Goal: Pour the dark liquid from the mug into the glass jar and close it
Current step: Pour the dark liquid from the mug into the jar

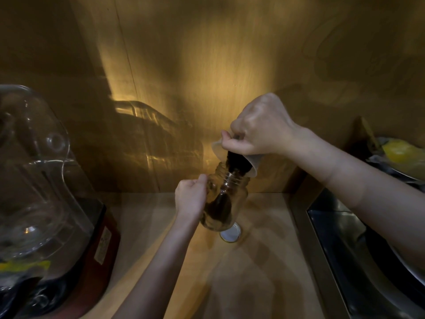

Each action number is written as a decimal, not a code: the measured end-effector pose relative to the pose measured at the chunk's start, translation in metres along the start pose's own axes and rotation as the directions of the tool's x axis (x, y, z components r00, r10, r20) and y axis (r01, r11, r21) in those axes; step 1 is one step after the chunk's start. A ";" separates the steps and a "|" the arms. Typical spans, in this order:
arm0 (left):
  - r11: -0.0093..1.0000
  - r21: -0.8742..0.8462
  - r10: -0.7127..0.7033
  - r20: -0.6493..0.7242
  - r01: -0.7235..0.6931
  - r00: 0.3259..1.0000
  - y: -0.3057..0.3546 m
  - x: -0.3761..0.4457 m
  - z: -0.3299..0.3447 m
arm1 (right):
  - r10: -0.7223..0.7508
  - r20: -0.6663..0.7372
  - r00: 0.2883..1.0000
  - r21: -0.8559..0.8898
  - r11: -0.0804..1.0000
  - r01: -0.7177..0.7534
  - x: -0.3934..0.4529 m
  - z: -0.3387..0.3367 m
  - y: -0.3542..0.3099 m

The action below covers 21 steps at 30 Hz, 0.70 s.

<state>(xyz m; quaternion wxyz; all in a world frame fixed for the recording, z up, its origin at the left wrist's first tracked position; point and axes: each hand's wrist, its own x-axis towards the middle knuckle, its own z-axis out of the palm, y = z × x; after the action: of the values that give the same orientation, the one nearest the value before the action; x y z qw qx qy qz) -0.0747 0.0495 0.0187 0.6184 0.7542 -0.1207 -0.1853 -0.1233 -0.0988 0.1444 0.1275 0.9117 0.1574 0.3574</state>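
My right hand (pixel 259 127) grips a pale mug (pixel 251 164) by its handle and holds it tipped steeply, mouth down, over the glass jar (pixel 232 196). Dark liquid (pixel 234 162) streams from the mug through the jar's threaded neck and pools dark in the jar's lower part. My left hand (pixel 190 199) is wrapped around the jar's left side, holding it tilted toward the mug, its base near the wooden counter. The jar's round lid (pixel 230 234) lies flat on the counter just in front of the jar, white inside facing up.
A large clear blender jug (pixel 34 180) on a dark red base (pixel 101 245) fills the left side. A steel sink (pixel 358 256) runs along the right, with dishes and something yellow (pixel 400 153) behind it. A wooden wall (pixel 207 65) stands close behind the jar.
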 end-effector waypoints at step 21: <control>0.994 -0.091 -0.049 0.046 0.053 0.998 0.002 -0.001 -0.001 | -0.061 0.007 0.998 0.008 0.998 0.061 0.002 -0.005 0.001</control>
<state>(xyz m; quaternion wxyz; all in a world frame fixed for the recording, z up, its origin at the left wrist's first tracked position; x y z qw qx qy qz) -0.0753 0.0510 0.0206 0.6449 0.7233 -0.1063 -0.2227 -0.1250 -0.0984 0.1492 0.1354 0.9083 0.1862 0.3493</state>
